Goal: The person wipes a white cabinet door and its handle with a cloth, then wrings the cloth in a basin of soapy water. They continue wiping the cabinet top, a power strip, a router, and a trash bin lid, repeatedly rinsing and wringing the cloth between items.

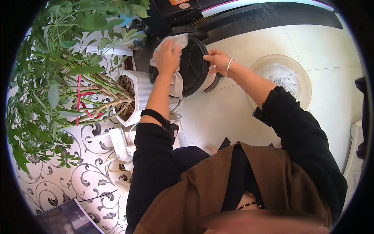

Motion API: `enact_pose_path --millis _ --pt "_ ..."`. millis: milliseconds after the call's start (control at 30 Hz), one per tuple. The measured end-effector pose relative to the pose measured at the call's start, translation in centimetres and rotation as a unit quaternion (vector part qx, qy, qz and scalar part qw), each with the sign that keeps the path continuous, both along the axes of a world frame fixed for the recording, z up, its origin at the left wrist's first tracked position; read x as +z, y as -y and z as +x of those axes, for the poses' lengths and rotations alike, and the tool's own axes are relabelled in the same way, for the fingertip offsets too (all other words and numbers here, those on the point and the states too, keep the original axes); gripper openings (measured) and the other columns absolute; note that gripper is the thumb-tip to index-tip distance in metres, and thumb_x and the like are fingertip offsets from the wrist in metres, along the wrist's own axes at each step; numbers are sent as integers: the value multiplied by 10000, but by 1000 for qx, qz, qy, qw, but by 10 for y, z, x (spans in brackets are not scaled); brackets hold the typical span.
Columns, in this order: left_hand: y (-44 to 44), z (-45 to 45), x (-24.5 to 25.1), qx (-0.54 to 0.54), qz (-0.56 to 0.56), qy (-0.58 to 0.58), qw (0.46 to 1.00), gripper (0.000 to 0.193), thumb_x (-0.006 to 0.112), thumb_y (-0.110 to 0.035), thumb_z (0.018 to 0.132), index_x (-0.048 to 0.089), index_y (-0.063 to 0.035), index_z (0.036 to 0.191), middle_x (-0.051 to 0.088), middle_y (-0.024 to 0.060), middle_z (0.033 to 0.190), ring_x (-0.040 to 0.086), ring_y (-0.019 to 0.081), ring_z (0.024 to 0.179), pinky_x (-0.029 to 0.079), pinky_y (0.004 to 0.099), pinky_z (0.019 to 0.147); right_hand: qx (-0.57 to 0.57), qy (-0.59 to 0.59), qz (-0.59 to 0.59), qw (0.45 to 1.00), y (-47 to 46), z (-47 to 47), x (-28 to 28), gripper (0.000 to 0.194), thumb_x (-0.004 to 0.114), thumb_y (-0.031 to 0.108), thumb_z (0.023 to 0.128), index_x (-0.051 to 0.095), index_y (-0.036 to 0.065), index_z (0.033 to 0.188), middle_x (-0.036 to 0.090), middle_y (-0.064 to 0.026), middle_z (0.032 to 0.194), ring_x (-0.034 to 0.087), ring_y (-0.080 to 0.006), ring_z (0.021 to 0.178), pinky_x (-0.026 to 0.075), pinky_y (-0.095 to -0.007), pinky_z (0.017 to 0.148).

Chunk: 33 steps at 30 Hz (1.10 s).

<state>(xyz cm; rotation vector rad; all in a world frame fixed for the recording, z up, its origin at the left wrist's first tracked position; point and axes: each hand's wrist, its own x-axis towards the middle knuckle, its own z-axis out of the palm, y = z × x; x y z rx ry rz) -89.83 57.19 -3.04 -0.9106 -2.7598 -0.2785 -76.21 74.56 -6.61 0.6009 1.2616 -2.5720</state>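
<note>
A round black lid or top (pixel 192 64) of a bin-like container with a pale body stands tilted before me. My left hand (pixel 168 57) lies flat on a whitish cloth (pixel 176 84), pressing it against the black top's left side; the fingers look slightly blurred. The container's right rim is held by my right hand (pixel 217 61), thumb on the edge and fingers below it. A bracelet circles my right wrist. On the floor to the right stands a beige basin (pixel 305 84) with foamy water (pixel 280 77).
A leafy plant in a white ribbed pot (pixel 141 90) stands close on the left, tied with red ribbon. Below it are a white router (pixel 118 143) and cables. A black appliance or furniture base (pixel 239 26) borders the tiled floor (pixel 222 117). A screen (pixel 70 218) is at lower left.
</note>
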Motion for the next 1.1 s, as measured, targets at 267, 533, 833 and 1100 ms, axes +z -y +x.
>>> enact_pose_path --millis 267,533,833,1100 --pt "55 3 -5 164 -56 10 985 472 339 -401 954 439 -139 1334 343 148 1435 287 375 1332 240 635 1011 21 -11 5 1000 -5 0 4 131 571 177 905 504 71 945 552 -34 842 554 -145 747 547 -383 645" --pt "-46 54 3 -212 -74 65 972 469 422 -327 943 410 -143 1374 345 99 1447 318 307 1336 220 583 1052 28 -27 -19 999 -8 -2 -4 174 597 185 882 532 92 1013 573 -46 863 562 -168 753 541 -411 644" --pt "-17 -61 -1 81 -87 118 986 473 312 -439 946 536 -136 1232 518 98 1304 462 304 1205 313 615 948 -4 -17 -17 1000 -1 -1 -3 140 588 172 889 511 68 943 560 -41 837 561 -161 733 555 -397 615" --pt "-24 81 2 -261 -2 91 961 479 450 -315 917 434 -91 1340 382 122 1422 352 351 1297 210 544 1069 -1 -23 -36 999 -5 -7 -12 189 574 114 876 533 43 1047 568 -82 925 582 -175 781 556 -441 644"
